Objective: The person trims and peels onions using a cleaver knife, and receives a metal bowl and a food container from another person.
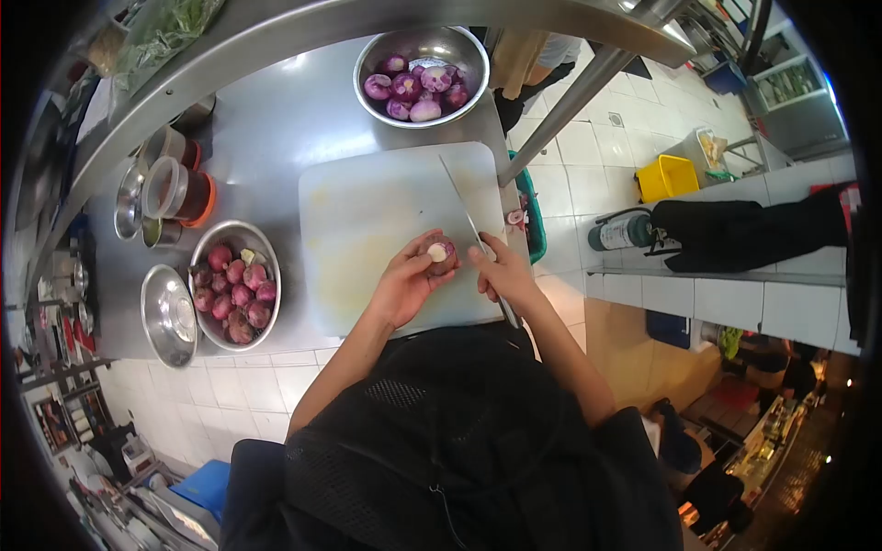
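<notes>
In my left hand (411, 280) is a red onion (442, 255), its pale cut end facing up and my fingers curled round it. Just right of it, my right hand (503, 273) grips a knife (461, 204), with the long blade pointing away from me and the handle end showing below my palm. Both hands are over the near right part of a white cutting board (358, 211). Left of the board stands a steel bowl (277, 303) of red onions with skins on. Beyond the board, another steel bowl (363, 96) holds several peeled purple onions.
An empty-looking steel bowl (168, 317) and plastic tubs (165, 184) sit at the left. A green bin (537, 230) with onion scraps hangs by the board's right edge. A metal shelf bar (276, 35) and post (588, 101) frame the counter. Another person stands beyond it.
</notes>
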`<state>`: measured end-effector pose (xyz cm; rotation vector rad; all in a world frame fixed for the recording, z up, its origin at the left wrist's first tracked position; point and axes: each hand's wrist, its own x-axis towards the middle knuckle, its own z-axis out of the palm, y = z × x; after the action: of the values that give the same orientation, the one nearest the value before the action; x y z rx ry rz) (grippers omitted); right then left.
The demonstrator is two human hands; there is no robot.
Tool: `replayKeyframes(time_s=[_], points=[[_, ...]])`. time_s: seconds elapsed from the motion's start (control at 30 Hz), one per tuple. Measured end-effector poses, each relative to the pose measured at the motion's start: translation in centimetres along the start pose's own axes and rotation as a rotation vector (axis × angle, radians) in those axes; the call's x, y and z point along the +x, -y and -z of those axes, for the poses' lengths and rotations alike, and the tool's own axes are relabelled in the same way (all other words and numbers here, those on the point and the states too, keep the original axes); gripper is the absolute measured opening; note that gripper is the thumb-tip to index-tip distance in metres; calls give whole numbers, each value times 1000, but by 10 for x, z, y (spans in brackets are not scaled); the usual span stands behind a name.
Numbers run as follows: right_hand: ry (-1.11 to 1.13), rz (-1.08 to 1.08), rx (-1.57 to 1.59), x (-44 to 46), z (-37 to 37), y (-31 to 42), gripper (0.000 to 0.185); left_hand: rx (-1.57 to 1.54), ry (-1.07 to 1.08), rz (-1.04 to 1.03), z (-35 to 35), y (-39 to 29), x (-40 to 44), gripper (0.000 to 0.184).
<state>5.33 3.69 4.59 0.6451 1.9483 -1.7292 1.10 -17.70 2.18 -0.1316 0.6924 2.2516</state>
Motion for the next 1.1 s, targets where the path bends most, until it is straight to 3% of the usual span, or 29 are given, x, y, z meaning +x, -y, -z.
replayKeyframes(time_s=[0.03,0.17,0.27,0.5,0.57,0.6,0.67,1.1], points=[[-15,-54,199,0,-4,-3,78,65,-15,7,3,-3,-1,55],[-113,8,247,-2,-22,-14,79,67,-60,75,23,-2,-4,55],[-88,21,185,-2,-23,-13,77,175,-52,116,39,3,-6,60],[-263,70,-69,5,-41,-27,77,322,-28,200,37,1,-6,56],[-522,452,-383,37,-48,-68,74,309,-22,204,42,1,-6,57],[-548,442,-383,35,-48,-66,74,289,-28,199,45,2,-6,57],[-425,314,-305,29,-47,-56,71,309,-31,201,48,6,-5,57],[-371,263,-298,14,-44,-40,76,416,-35,104,49,12,-9,53]])
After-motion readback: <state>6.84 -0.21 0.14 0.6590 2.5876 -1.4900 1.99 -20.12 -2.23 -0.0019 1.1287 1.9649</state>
